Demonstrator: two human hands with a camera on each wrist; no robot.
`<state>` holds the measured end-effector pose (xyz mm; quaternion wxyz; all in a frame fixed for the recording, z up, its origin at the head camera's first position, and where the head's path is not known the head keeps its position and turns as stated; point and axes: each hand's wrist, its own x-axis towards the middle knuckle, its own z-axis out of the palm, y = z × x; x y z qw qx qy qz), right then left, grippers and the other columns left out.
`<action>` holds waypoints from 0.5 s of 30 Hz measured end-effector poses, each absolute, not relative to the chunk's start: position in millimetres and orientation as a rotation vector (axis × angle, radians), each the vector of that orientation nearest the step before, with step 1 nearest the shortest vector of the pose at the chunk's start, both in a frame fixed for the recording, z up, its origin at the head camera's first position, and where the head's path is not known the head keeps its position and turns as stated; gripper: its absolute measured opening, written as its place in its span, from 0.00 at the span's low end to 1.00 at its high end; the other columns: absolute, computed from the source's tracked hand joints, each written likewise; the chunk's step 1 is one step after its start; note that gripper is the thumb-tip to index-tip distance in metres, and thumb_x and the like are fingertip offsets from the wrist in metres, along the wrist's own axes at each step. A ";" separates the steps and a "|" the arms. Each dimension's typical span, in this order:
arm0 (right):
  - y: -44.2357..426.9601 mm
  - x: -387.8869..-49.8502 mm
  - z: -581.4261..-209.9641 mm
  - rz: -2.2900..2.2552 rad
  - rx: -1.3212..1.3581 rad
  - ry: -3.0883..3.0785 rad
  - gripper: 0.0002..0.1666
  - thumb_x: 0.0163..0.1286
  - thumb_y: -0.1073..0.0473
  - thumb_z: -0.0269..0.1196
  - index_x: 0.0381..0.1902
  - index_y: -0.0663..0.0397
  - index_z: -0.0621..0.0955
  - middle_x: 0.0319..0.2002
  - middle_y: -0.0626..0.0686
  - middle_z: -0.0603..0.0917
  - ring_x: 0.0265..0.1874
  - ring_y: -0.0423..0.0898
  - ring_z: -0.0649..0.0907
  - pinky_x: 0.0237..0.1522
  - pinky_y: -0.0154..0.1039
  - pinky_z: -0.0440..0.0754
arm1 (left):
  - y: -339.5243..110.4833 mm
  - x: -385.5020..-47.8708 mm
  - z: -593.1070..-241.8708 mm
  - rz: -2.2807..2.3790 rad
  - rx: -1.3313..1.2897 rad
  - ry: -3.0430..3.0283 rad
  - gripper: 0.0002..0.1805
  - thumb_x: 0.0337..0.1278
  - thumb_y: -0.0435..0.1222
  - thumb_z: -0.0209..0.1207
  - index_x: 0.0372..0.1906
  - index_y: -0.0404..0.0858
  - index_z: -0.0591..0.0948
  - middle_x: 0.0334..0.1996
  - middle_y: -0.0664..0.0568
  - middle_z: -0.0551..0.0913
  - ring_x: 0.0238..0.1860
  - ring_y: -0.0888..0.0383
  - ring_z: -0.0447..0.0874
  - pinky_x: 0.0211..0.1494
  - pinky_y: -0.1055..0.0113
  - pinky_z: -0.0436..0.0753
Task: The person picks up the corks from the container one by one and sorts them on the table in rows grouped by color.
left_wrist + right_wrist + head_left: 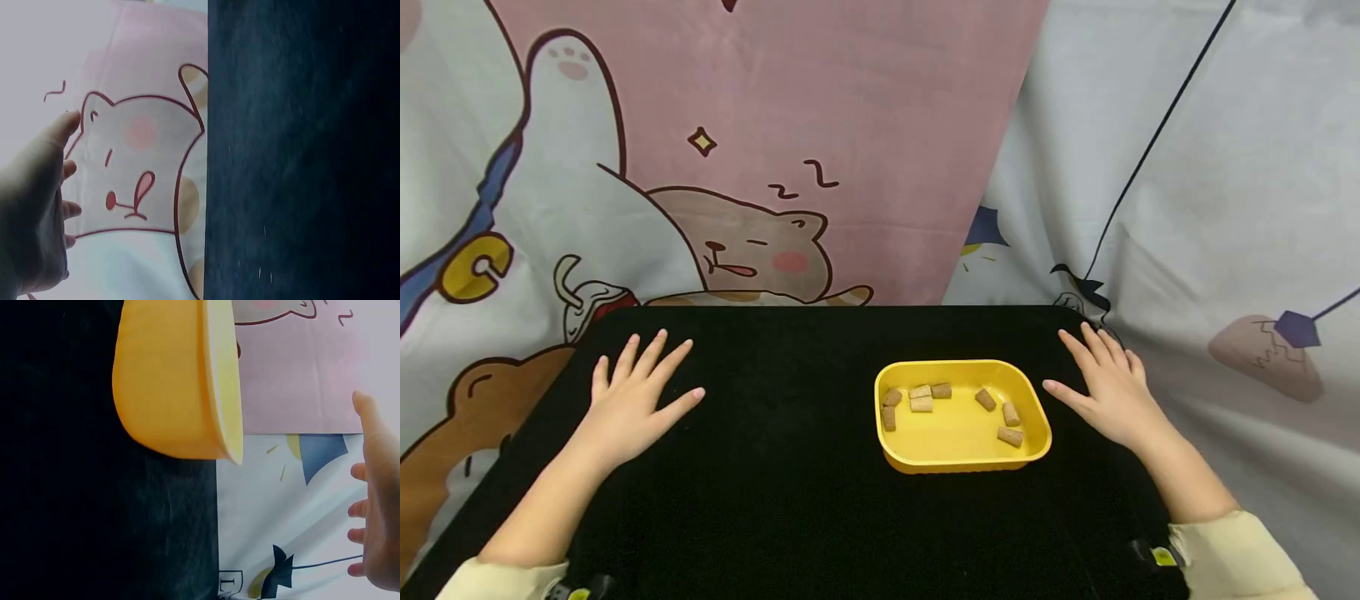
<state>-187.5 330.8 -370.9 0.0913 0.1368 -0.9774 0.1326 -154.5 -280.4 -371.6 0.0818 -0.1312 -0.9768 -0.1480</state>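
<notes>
A shallow yellow tub (958, 454) sits on the black table, right of the middle in the head view. Inside it lie several short tan cylinders (1010, 436) that look like cork; some are bunched at its left end, others are spread at the right. My right hand (1112, 396) is just beyond the tub's right side, fingers spread and holding nothing. Over the left part of the table, far from the tub, my left hand (631, 406) is also spread and bare. In the right wrist view the tub's wall (169, 381) shows, apart from the fingers.
The black table (760, 500) reaches back to a printed cloth (910, 150) with cartoon animals, which hangs behind it and along both sides. A dark wrist strap with a yellow-green patch (1163, 557) shows by the right sleeve.
</notes>
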 end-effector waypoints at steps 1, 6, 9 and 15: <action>330.3 -186.7 -371.3 0.418 0.408 -2.891 0.47 0.69 0.37 0.54 0.76 0.50 0.50 0.74 0.64 0.43 0.70 0.66 0.43 0.62 0.70 0.35 | -276.9 -154.2 -371.2 -0.458 -0.405 -2.906 0.39 0.66 0.58 0.48 0.76 0.49 0.50 0.75 0.39 0.40 0.72 0.38 0.25 0.62 0.34 0.23; 329.1 -183.5 -375.6 0.545 0.401 -2.836 0.44 0.70 0.41 0.56 0.76 0.48 0.52 0.74 0.63 0.45 0.70 0.67 0.46 0.62 0.70 0.38 | -255.8 -152.7 -370.8 -0.533 -0.458 -2.855 0.38 0.67 0.56 0.49 0.76 0.48 0.52 0.75 0.40 0.42 0.73 0.40 0.29 0.65 0.36 0.27; 330.1 -181.2 -379.1 0.623 0.381 -2.808 0.43 0.71 0.42 0.56 0.75 0.48 0.53 0.74 0.63 0.47 0.69 0.68 0.48 0.62 0.71 0.39 | -242.3 -152.2 -372.1 -0.585 -0.496 -2.826 0.37 0.66 0.55 0.50 0.75 0.48 0.54 0.75 0.41 0.44 0.73 0.41 0.31 0.66 0.37 0.29; 333.8 -178.2 -391.9 0.766 0.354 -2.760 0.38 0.72 0.46 0.55 0.73 0.54 0.58 0.72 0.66 0.53 0.67 0.70 0.53 0.60 0.73 0.45 | -218.4 -153.9 -377.7 -0.713 -0.581 -2.766 0.36 0.66 0.52 0.53 0.74 0.47 0.58 0.74 0.43 0.49 0.73 0.42 0.38 0.67 0.37 0.34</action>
